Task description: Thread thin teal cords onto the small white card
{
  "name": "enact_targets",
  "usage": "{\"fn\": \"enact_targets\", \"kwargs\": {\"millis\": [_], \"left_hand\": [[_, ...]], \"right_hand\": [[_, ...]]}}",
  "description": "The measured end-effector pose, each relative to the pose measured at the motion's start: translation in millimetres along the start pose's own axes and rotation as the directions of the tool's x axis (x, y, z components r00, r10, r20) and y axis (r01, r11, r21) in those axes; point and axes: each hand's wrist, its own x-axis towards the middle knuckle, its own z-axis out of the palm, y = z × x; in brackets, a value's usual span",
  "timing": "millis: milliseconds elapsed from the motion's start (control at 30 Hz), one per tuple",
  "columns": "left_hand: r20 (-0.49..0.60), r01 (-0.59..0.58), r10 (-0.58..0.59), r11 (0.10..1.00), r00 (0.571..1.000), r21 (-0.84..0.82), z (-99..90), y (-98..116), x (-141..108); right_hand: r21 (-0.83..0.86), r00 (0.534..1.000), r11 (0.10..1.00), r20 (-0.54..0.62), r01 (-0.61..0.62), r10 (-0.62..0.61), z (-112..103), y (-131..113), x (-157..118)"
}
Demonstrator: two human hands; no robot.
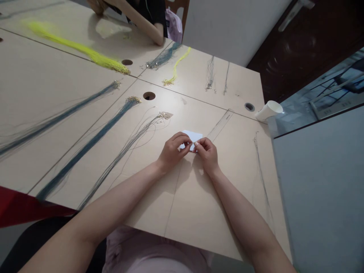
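My left hand [176, 150] and my right hand [207, 154] meet over the table, thumbs and fingertips pinched close together. What they pinch is too small to make out. A thin dark line [173, 204] runs from beneath my left hand to the table's near edge; I cannot tell whether it is a cord. Just beyond the fingertips lies a small white card [196, 135], partly covered by both hands. A clear ruler [220, 124] lies slanted past my right hand. Left of my left hand stretches a loose bundle of grey cords [129, 146] with small metal ends.
Dark blue cord bundles [95, 140] and a long yellow bundle [85, 49] lie to the left. Shorter cords [210, 74] lie at the back, and a thin strand [262, 172] at right. A white cup [270, 110] stands by the right edge. Across the table, another person's arm [139, 21] rests.
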Motion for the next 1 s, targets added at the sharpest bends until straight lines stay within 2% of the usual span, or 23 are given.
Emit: {"fn": "enact_targets", "kwargs": {"millis": [1000], "left_hand": [[0.007, 0.019, -0.019, 1.000, 1.000, 0.007, -0.5, 0.3, -0.4]], "right_hand": [[0.017, 1.000, 1.000, 0.011, -0.008, 0.008, 0.4, -3.8, -1.0]]}}
